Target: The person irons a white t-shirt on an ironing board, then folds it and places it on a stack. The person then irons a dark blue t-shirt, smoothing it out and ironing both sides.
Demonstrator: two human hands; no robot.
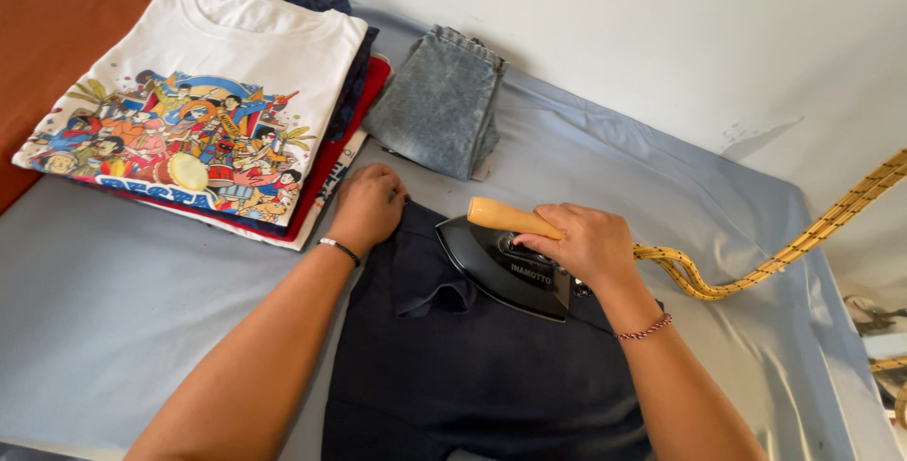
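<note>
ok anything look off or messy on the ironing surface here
Mostly tidy. One thing: the dark navy garment has a flap folded over just left of the iron, between the left hand and the right hand. The folded shirt stack and jeans look neat.

Dark navy shirt (472,367) under black iron (505,267) with tan handle (510,218); pale blue sheet (123,291); white tee (203,93) printed with bright cartoon figures; faded blue jeans (439,102); yellow braided cord (803,234); white wall (661,26).
</note>
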